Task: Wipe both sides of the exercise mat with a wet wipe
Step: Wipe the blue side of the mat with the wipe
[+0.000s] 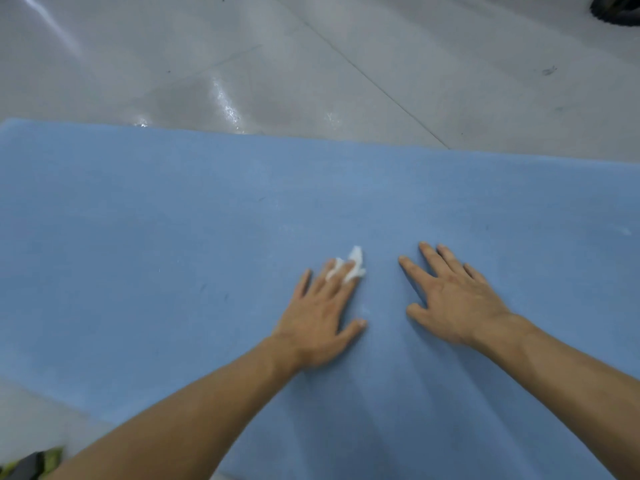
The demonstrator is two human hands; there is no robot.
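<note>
The left hand (322, 306) lies flat, straight fingers pressing the wipe (350, 268) onto the blue mat (138, 237), likely for scrubbing. The right hand (450, 296), spread and empty, seemingly steadies it. Grey floor (311, 64) lies beyond.

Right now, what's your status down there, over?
Left hand flat on blue exercise mat, wet wipe between its fingers. Right hand flat on mat, bare. Nothing in the way.

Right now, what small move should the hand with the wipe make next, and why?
Probably slide the left hand forward: its straight fingers press the wet wipe on the blue mat, faint marks show just ahead, and the right hand lies flat beside it.
</note>
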